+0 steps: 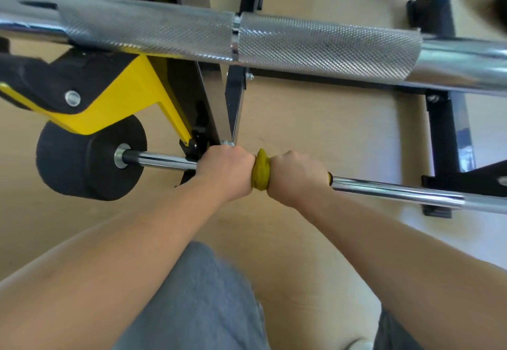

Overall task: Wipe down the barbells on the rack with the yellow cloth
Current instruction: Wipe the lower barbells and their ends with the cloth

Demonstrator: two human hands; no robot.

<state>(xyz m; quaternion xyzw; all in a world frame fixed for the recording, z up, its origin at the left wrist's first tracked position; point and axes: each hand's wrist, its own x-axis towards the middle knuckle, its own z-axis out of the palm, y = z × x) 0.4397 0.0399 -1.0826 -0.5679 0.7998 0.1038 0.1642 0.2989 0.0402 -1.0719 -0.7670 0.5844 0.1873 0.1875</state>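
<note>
At far left, a black weight [90, 161] caps the lower bar [397, 192], which runs left to right. Left hand [225, 170] and right hand [297, 175] both clench the yellow cloth [259, 171] wrapped around it. Clear bar lies rightward; rack frame [450, 130] behind, knurled bar [301, 39] above.

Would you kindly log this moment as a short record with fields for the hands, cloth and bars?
left hand: closed around lower barbell
right hand: closed around same bar, beside the left
yellow cloth: bunched around bar between the hands
upper barbell: knurled, untouched
black roller: at bar's left end
floor: tan
</note>
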